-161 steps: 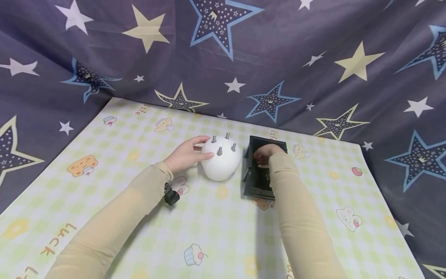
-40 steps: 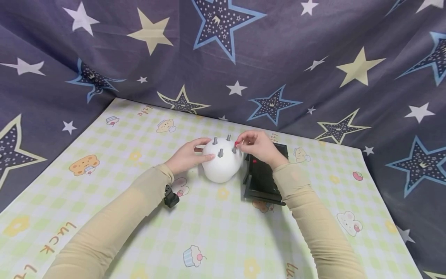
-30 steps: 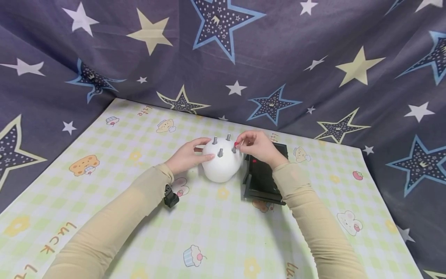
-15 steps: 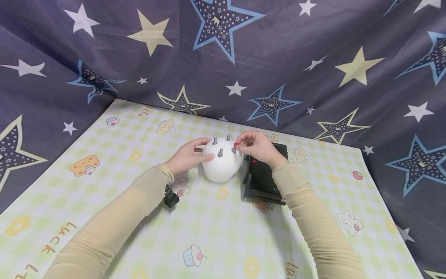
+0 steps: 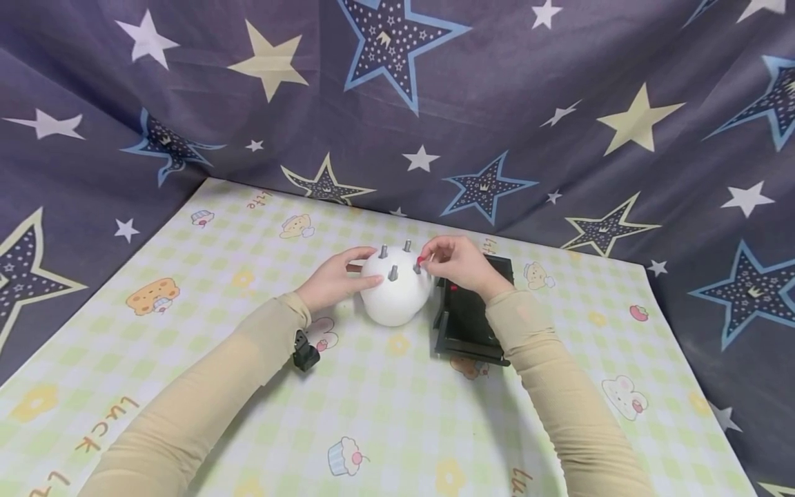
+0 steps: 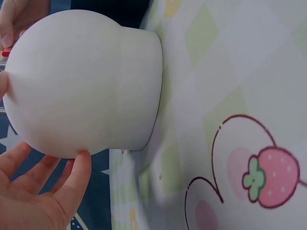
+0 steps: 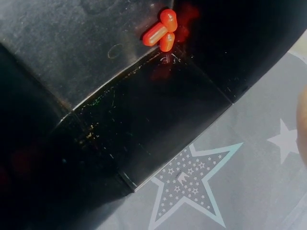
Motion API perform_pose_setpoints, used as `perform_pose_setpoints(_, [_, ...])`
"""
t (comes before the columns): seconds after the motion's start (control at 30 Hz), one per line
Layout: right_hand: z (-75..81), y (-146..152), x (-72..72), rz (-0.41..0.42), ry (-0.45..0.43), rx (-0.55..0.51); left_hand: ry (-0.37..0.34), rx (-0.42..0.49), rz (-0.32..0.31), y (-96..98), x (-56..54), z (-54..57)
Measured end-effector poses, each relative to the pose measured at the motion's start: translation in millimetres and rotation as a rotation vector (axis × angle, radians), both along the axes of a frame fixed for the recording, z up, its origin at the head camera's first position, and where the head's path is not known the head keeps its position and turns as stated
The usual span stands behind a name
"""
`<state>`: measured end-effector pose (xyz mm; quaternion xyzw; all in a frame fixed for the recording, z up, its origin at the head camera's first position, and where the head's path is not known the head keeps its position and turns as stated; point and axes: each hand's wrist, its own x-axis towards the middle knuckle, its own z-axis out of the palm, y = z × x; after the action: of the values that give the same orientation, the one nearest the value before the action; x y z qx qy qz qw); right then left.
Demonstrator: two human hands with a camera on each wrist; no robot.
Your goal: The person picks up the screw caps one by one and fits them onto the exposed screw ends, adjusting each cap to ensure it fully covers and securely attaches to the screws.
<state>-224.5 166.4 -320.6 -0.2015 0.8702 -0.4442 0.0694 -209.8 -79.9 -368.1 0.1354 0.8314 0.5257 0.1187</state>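
A white ball-shaped body (image 5: pixel 395 298) with a short broad base stands on the table, several grey metal pegs (image 5: pixel 393 273) sticking up from its top. My left hand (image 5: pixel 335 279) holds it from the left, thumb in front and fingers behind; in the left wrist view the fingertips (image 6: pixel 81 160) touch its side. My right hand (image 5: pixel 459 262) pinches a small red capsule-shaped piece (image 5: pixel 420 260) at the top of the right-hand peg (image 5: pixel 417 268). How far the piece sits on the peg cannot be made out. In the right wrist view only a sliver of hand (image 7: pixel 302 124) shows.
Right beside the white body is a black open bin (image 5: pixel 468 342), partly under my right wrist. A few red capsule-shaped pieces (image 7: pixel 156 34) lie in its corner. A patterned cloth (image 5: pixel 286 414) covers the table, and a star-printed curtain (image 5: pixel 528 83) hangs behind.
Since the oldest frame, my right hand has come out of the bin to the right-hand peg with a red piece. Over the last second both hands stay almost still.
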Motion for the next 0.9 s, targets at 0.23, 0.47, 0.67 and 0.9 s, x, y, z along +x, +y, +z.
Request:
perform_pose_setpoints(0.23, [-0.3,0.6,-0.9,0.011,0.000,0.011,0.008,0.002,0.000,0.2,-0.4,-0.4])
perform_pose_setpoints(0.47, [-1.7,1.4,0.4,0.018,-0.011,0.024,-0.003,0.001,0.001,1.1,0.4,-1.9])
perform_pose_setpoints(0.67, [0.7,0.5,0.4,0.011,-0.011,0.064,-0.009,-0.012,0.000,0.8,1.0,-2.0])
perform_pose_setpoints(0.9, [0.6,-1.4,-0.7,0.016,0.031,0.087,-0.015,0.000,0.003,0.0,0.0,-1.1])
